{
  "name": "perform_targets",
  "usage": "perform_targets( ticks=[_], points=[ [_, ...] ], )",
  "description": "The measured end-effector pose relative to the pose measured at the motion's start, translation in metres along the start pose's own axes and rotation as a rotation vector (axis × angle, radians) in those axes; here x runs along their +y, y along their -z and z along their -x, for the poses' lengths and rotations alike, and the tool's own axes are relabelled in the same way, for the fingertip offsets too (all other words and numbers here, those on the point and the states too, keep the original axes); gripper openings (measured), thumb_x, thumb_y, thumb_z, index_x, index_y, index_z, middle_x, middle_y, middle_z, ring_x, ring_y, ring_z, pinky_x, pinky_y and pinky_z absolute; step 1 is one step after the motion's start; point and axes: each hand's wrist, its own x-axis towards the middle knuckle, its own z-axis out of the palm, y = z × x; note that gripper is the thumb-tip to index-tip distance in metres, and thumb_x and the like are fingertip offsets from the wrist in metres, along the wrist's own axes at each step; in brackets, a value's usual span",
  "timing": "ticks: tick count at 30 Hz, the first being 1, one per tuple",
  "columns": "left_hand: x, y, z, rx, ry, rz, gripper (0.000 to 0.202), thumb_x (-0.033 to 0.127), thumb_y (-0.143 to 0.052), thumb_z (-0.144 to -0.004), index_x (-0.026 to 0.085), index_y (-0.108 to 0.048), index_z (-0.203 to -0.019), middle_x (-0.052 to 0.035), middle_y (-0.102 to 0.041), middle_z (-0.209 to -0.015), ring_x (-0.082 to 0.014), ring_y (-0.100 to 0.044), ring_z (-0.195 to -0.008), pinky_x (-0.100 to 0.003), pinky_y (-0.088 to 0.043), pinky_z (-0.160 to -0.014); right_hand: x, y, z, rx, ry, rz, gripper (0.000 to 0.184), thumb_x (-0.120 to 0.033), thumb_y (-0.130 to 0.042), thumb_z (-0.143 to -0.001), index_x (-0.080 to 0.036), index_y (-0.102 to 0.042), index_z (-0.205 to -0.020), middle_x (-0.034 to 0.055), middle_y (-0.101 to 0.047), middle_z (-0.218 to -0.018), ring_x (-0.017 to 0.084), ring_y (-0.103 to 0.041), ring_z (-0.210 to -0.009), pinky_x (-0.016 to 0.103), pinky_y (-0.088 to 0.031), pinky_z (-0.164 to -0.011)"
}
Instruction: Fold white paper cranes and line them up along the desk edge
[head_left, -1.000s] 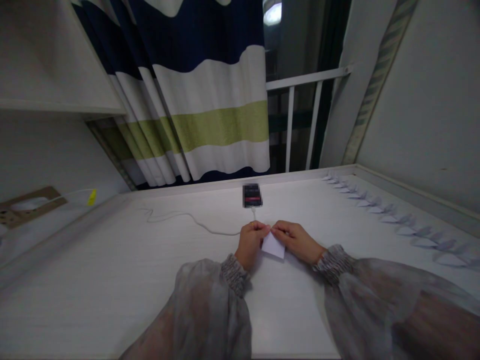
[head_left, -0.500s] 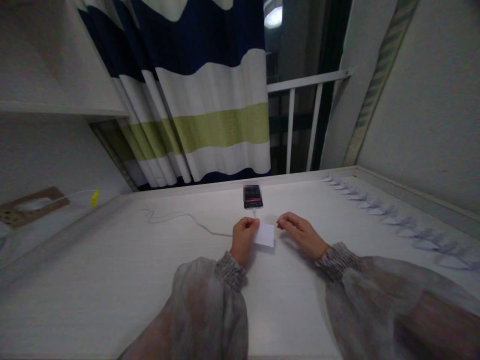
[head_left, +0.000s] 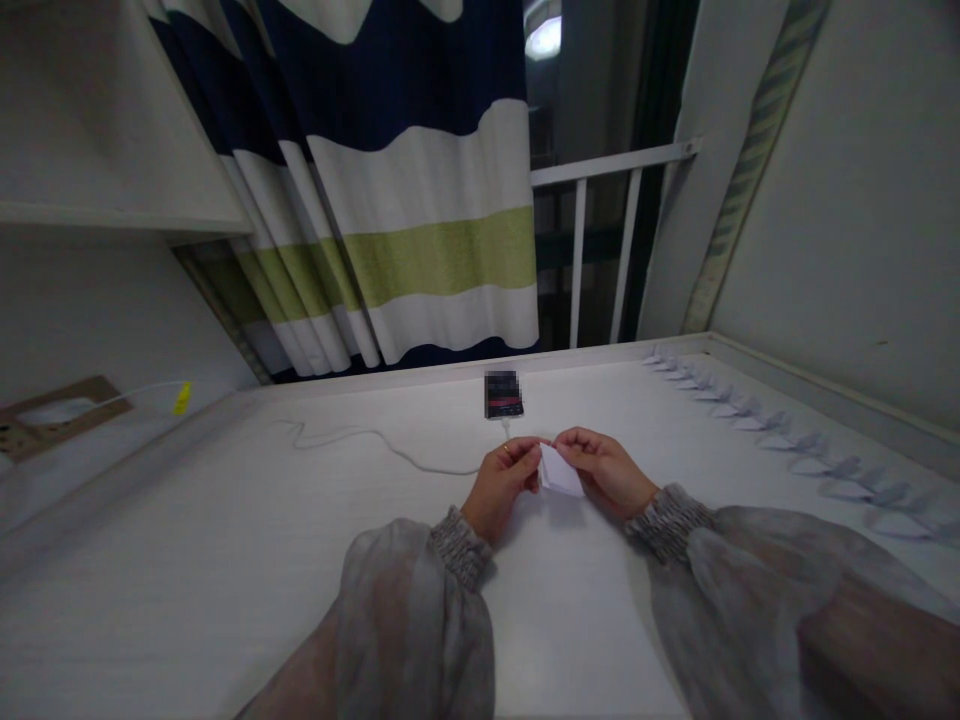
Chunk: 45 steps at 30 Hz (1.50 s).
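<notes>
A small folded piece of white paper is held between both hands above the white tabletop. My left hand pinches its left edge between thumb and fingers; a ring shows on one finger. On the other side, my right hand grips the upper right part of the paper with thumb and forefinger. Just beyond the hands lies a dark phone, its screen partly blurred out, with a white cable plugged into its near end.
The cable winds over the table to the left. A row of several folded white paper pieces runs along the right side. A wall socket panel is at left, and a striped curtain and white railing stand behind.
My right hand has closed on the paper, which only my left hand held before. The paper has moved slightly right and turned, and the two hands are now close together.
</notes>
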Motion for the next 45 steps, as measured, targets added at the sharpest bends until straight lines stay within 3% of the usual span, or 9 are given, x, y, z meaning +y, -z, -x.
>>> perform_targets(
  ticks=[7, 11, 15, 17, 19, 22, 25, 31, 45],
  points=[
    [0.001, 0.002, 0.0, 0.0, 0.029, 0.014, 0.028, 0.03, -0.065, -0.061, 0.011, -0.064, -0.082, 0.0004, -0.052, -0.058, -0.0056, -0.043, -0.051, -0.02, -0.033, -0.051, -0.003, -0.001, 0.003, -0.013, -0.093, -0.074, 0.025, -0.027, -0.074, -0.048, -0.014, -0.055, -0.06, -0.0035, -0.056, -0.053, 0.006, -0.047, -0.048, 0.019, -0.033, -0.048],
    [0.002, 0.0, 0.001, 0.092, 0.018, -0.059, 0.017, 0.022, -0.063, -0.058, 0.01, -0.064, -0.071, 0.0, -0.054, -0.056, -0.0069, -0.045, -0.05, -0.021, -0.035, -0.052, 0.001, 0.001, 0.002, -0.034, -0.074, 0.051, 0.026, -0.03, -0.071, -0.051, -0.014, -0.054, -0.061, -0.0038, -0.054, -0.054, 0.007, -0.046, -0.048, 0.02, -0.034, -0.048],
    [0.0, 0.002, -0.002, 0.223, -0.003, -0.229, 0.009, 0.018, -0.056, -0.057, 0.011, -0.061, -0.062, 0.0026, -0.05, -0.049, -0.006, -0.041, -0.045, -0.02, -0.031, -0.047, 0.002, -0.001, 0.004, -0.046, 0.091, 0.392, 0.022, -0.037, -0.056, -0.068, -0.016, -0.054, -0.072, -0.0015, -0.054, -0.062, 0.01, -0.049, -0.057, 0.024, -0.04, -0.055],
    [-0.002, 0.004, -0.005, 0.29, 0.005, -0.274, 0.01, 0.02, -0.054, -0.058, 0.011, -0.059, -0.059, 0.0024, -0.05, -0.049, -0.0068, -0.042, -0.045, -0.02, -0.03, -0.047, -0.002, -0.003, 0.009, -0.057, 0.256, 0.576, 0.025, -0.037, -0.044, -0.078, -0.017, -0.052, -0.09, 0.0034, -0.057, -0.082, 0.014, -0.053, -0.076, 0.029, -0.043, -0.071],
    [-0.003, 0.007, -0.007, 0.342, 0.001, -0.339, 0.009, 0.02, -0.054, -0.057, 0.012, -0.056, -0.054, 0.0029, -0.048, -0.047, -0.0068, -0.04, -0.045, -0.02, -0.029, -0.046, -0.007, -0.006, 0.014, -0.107, 0.403, 0.78, 0.034, -0.036, -0.047, -0.076, -0.018, -0.047, -0.105, 0.0075, -0.053, -0.101, 0.017, -0.051, -0.09, 0.033, -0.041, -0.081],
    [-0.004, 0.009, -0.008, 0.34, -0.02, -0.422, 0.009, 0.02, -0.056, -0.055, 0.012, -0.055, -0.051, 0.0032, -0.048, -0.047, -0.0067, -0.039, -0.046, -0.02, -0.028, -0.046, -0.01, -0.008, 0.018, -0.13, 0.51, 1.031, 0.042, -0.031, -0.052, -0.073, -0.016, -0.044, -0.111, 0.0102, -0.051, -0.105, 0.017, -0.053, -0.088, 0.034, -0.043, -0.081],
    [-0.004, 0.007, -0.006, 0.263, 0.003, -0.384, 0.012, 0.024, -0.059, -0.056, 0.012, -0.058, -0.057, 0.002, -0.052, -0.051, -0.0076, -0.042, -0.048, -0.02, -0.031, -0.048, -0.008, -0.005, 0.016, -0.082, 0.544, 1.17, 0.026, -0.021, -0.042, -0.078, -0.015, -0.054, -0.101, 0.009, -0.059, -0.095, 0.017, -0.056, -0.085, 0.033, -0.044, -0.079],
    [-0.002, 0.003, -0.003, 0.195, 0.055, -0.316, 0.022, 0.031, -0.061, -0.058, 0.01, -0.062, -0.061, 0.0002, -0.053, -0.05, -0.0078, -0.042, -0.047, -0.021, -0.03, -0.047, -0.006, 0.003, 0.01, -0.006, 0.485, 1.14, 0.025, -0.023, -0.041, -0.079, -0.016, -0.062, -0.09, 0.0059, -0.066, -0.085, 0.017, -0.06, -0.075, 0.029, -0.046, -0.07],
    [-0.01, 0.008, -0.005, 0.216, 0.094, -0.272, 0.018, 0.027, -0.06, -0.058, 0.01, -0.06, -0.059, 0.0002, -0.051, -0.048, -0.008, -0.042, -0.045, -0.021, -0.026, -0.045, -0.008, 0.013, 0.007, -0.134, 0.375, 0.895, 0.022, -0.021, -0.049, -0.073, -0.021, -0.067, -0.085, 0.0026, -0.068, -0.084, 0.017, -0.06, -0.076, 0.029, -0.044, -0.072]
  ],
)
